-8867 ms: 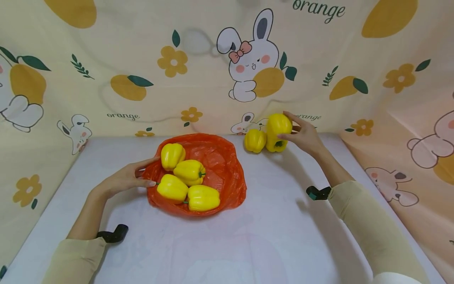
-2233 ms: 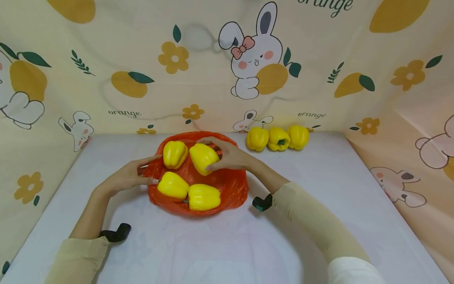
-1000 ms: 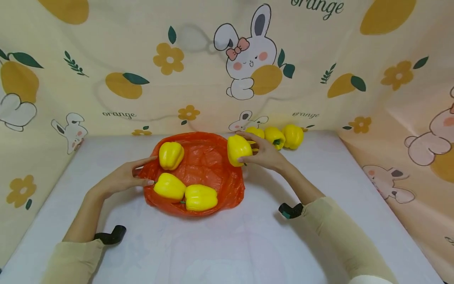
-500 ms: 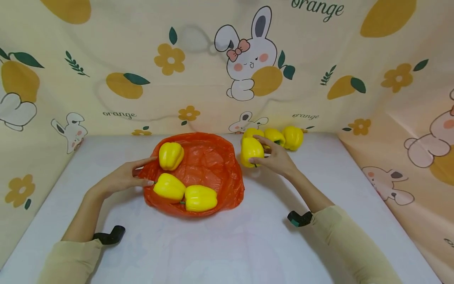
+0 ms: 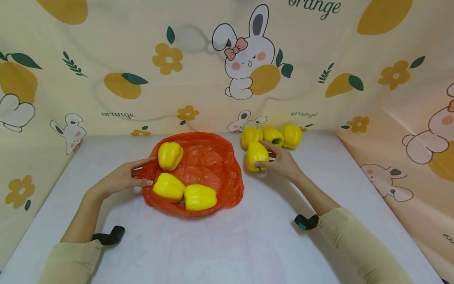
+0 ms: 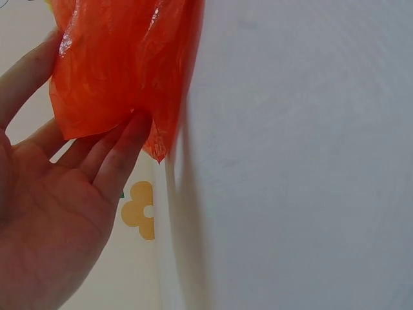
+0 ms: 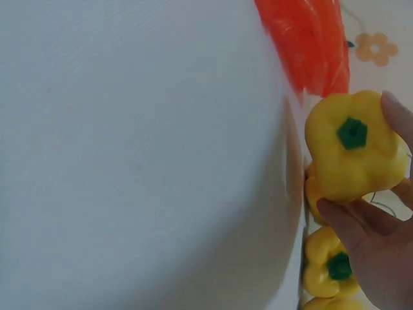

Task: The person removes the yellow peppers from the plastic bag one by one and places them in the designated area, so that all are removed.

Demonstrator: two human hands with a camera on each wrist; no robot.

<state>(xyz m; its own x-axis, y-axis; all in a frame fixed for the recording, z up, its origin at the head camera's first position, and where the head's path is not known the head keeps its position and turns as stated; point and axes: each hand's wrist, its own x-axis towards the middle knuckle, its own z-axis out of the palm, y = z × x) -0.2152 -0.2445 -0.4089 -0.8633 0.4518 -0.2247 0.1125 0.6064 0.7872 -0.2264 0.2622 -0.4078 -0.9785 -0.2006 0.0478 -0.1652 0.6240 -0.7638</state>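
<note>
My left hand (image 5: 122,179) holds the left side of an orange-red plastic bag (image 5: 232,189), its rim spread wide on the table. The left wrist view shows the fingers against the bag's crinkled wall (image 6: 122,71). Inside lie 3 yellow bell peppers: one at the back left (image 5: 170,156), one at the front left (image 5: 169,187), one at the front middle (image 5: 200,197). Right of the bag, my right hand (image 5: 283,162) grips another yellow bell pepper (image 5: 257,157) between thumb and fingers. Its green stem end (image 7: 353,133) faces the right wrist camera. Whether it touches the table, I cannot tell.
Behind the held pepper, 3 more yellow bell peppers stand side by side: left (image 5: 251,137), middle (image 5: 272,136) and right (image 5: 291,136). A white-covered table (image 5: 227,248) lies below. Printed cloth (image 5: 198,90) hangs behind and at both sides.
One bell pepper has been lifted out of the bag by my right hand and carried right, then nearer to me, in front of the row. The left hand has stayed at the bag.
</note>
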